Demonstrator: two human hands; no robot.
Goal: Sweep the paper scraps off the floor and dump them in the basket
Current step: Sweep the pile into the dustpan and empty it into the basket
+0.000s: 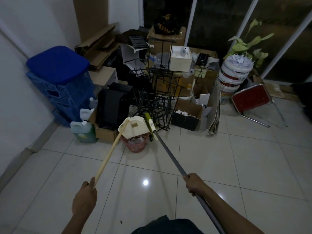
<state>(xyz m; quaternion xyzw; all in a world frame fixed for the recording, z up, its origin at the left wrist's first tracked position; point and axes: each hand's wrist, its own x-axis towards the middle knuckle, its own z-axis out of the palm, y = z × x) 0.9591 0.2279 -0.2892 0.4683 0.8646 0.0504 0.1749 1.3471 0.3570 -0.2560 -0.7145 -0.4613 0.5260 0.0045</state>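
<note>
2 hands grip: left hand (85, 198) round wooden handle of cream plastic dustpan (135, 126), right hand (194, 184) round grey-poled yellow-bristled broom (170, 156). Dustpan tipped over pink plastic basket (137, 148); pale scraps (135, 141) inside. Nearby white tiled floor (219, 166) looks swept; dumping likely finishing.

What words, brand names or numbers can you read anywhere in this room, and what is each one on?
"JOTU", partly hidden, on the lowest white plastic paint bucket in the stack.
Gold lettering on the black fabric bag atop the boxes: blurred, unreadable.
Small tag on the cream plastic dustpan: too small to read.
Label on the green plastic jug: blurred.
</note>
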